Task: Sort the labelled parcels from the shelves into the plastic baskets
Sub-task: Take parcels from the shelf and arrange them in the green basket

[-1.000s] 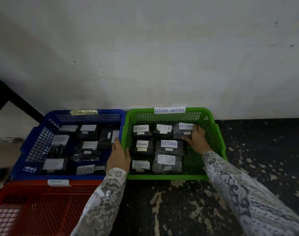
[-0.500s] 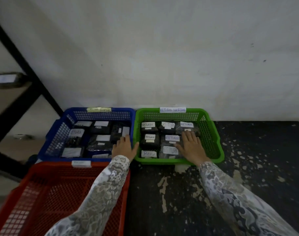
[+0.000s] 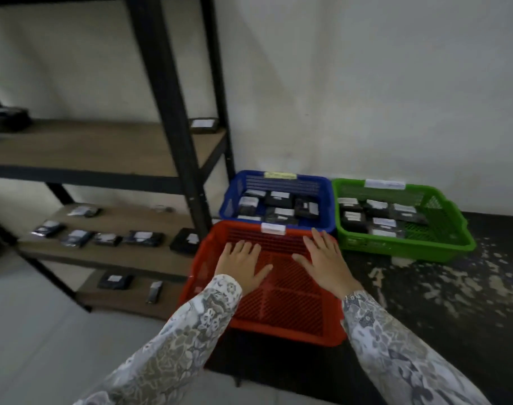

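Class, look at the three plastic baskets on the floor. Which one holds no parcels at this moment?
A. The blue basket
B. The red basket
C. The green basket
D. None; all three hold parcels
B. The red basket shows only its bare mesh floor beneath the open left hand and right hand, while labelled parcels lie in the blue basket and the green basket.

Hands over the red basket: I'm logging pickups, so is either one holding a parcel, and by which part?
Nothing is held. The left hand and right hand hover open above the red basket.
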The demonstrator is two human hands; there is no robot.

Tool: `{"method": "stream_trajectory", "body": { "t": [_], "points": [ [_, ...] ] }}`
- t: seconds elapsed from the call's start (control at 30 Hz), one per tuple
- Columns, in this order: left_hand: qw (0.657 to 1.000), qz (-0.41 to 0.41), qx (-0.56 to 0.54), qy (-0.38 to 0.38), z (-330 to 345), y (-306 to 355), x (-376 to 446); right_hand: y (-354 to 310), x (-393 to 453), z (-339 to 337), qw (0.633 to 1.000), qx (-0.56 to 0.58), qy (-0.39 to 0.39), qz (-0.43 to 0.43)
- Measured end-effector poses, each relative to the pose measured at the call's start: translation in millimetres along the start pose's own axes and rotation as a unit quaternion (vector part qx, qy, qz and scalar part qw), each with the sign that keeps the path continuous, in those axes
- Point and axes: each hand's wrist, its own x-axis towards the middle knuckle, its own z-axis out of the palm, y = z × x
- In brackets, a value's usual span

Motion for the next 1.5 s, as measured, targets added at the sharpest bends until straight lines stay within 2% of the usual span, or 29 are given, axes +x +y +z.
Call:
{"method": "stream_trajectory", "body": {
  "t": [0.3, 0.57, 0.77, 0.93, 1.17, 1.37, 1.5],
  "points": [
    [0.991, -0.124, 0.008, 0.043, -9, -152, -139, -204, -12, 45, 0.991, -0.018, -0.021, -0.135],
    [0.967, -0.241, -0.007, 0.078, -17, -285, -177, -348, 47, 53, 0.972, -0.048, -0.035, -0.225],
    [0.956, -0.268, 0.01, 0.119, -19, -397, -166, -441, 117, 54, 0.964, -0.021, 0.003, -0.263],
    [0.958, -0.272, 0.012, 0.096, -22, -502, -128, -519, 189, 43, 0.957, -0.007, 0.017, -0.289],
    [0.949, -0.282, 0.018, 0.14, -33, -630, -97, -617, 273, 35, 0.952, -0.012, 0.033, -0.304],
    [0.94, -0.303, 0.017, 0.155, -17, -739, -82, -687, 318, 56, 0.957, 0.018, 0.022, -0.288],
    [0.95, -0.266, 0.031, 0.16, -11, -808, -70, -739, 345, 70, 0.964, 0.022, 0.041, -0.26]
  ]
}}
